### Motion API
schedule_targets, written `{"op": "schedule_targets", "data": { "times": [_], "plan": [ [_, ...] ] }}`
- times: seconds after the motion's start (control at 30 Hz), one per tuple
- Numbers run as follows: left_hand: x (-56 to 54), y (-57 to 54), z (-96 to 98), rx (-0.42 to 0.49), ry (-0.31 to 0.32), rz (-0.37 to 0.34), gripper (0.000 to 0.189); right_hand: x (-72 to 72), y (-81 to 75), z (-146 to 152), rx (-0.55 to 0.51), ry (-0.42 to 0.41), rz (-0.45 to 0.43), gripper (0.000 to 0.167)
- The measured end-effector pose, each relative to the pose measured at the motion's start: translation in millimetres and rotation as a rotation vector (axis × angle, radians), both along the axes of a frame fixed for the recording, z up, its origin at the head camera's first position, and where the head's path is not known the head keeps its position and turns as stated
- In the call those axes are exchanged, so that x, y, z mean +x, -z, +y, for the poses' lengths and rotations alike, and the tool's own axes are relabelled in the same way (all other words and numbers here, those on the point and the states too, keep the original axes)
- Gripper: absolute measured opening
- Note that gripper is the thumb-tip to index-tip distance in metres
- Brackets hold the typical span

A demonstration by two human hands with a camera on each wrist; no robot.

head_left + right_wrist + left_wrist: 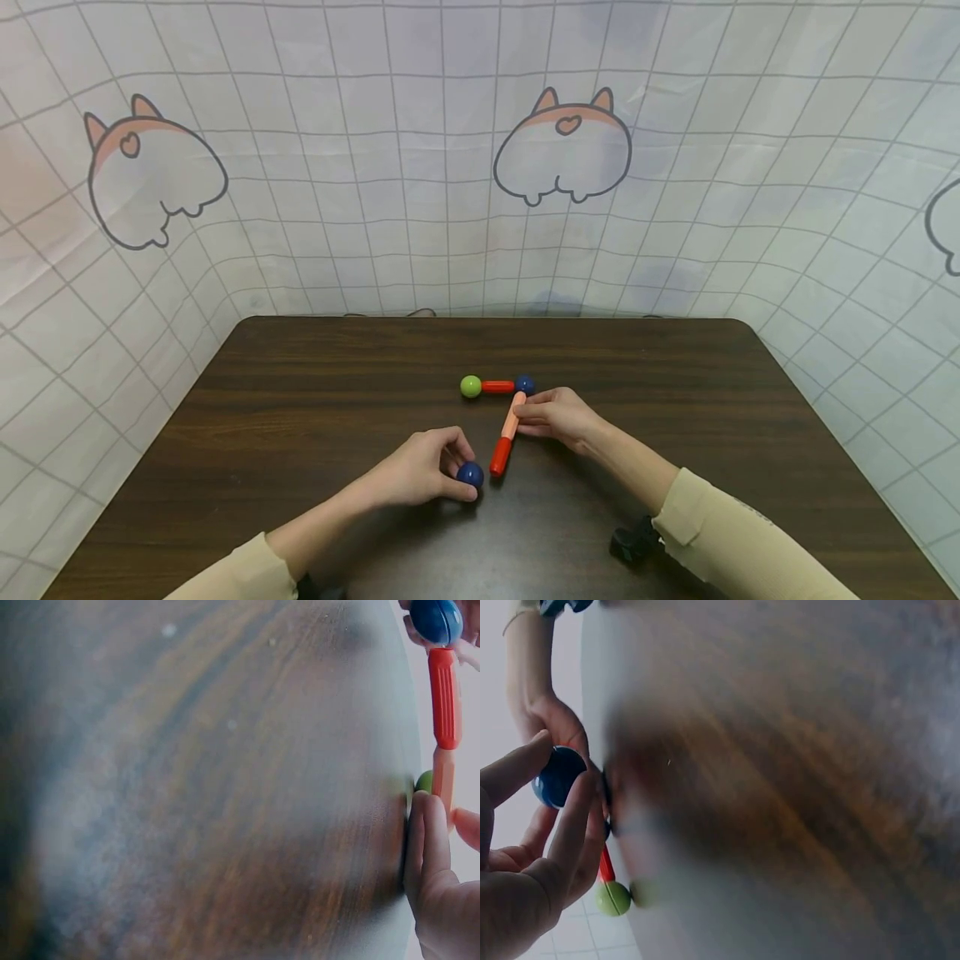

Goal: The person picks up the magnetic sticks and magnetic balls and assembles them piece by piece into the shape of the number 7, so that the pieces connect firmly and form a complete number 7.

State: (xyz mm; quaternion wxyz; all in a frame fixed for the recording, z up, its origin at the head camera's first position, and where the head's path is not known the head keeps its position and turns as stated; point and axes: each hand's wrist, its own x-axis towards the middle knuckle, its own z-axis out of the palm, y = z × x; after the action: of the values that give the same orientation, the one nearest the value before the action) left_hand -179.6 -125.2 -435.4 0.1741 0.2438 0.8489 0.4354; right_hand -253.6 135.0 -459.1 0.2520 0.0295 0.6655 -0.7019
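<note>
A dark blue ball [470, 475] is pinched between the thumb and fingers of my left hand [423, 468], low over the table's middle. My right hand [558, 418] pinches a peach-coloured rod [511, 421] between thumb and fingers. A red ribbed rod [445, 697] continues in line from the peach one, its free end beside the held ball. Just past the right fingertips lies a joined piece: a lime green ball [471, 386], a short red rod [497, 387] and a second blue ball [525, 384]. The peach rod's far end is right by that second ball.
The dark wood-grain table [337, 358] has rounded far corners. White grid-patterned cloth [375, 167] hangs behind it and along both sides. A black object [633, 540] shows beside the right sleeve [720, 521].
</note>
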Motion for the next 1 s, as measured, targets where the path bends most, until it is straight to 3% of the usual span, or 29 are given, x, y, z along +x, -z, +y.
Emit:
{"op": "schedule_targets", "data": {
  "times": [0.4, 1.0],
  "plan": [
    [14.0, 5.1, 8.8, -0.007, -0.004, -0.108, 0.037, 0.4, -1.1, -1.0, 0.013, 0.015, -0.014, 0.045],
    [11.7, 12.3, 15.9, 0.042, -0.005, -0.083, 0.039, 0.5, -1.5, -0.1, 0.011, 0.013, -0.009, 0.047]
  ]
}}
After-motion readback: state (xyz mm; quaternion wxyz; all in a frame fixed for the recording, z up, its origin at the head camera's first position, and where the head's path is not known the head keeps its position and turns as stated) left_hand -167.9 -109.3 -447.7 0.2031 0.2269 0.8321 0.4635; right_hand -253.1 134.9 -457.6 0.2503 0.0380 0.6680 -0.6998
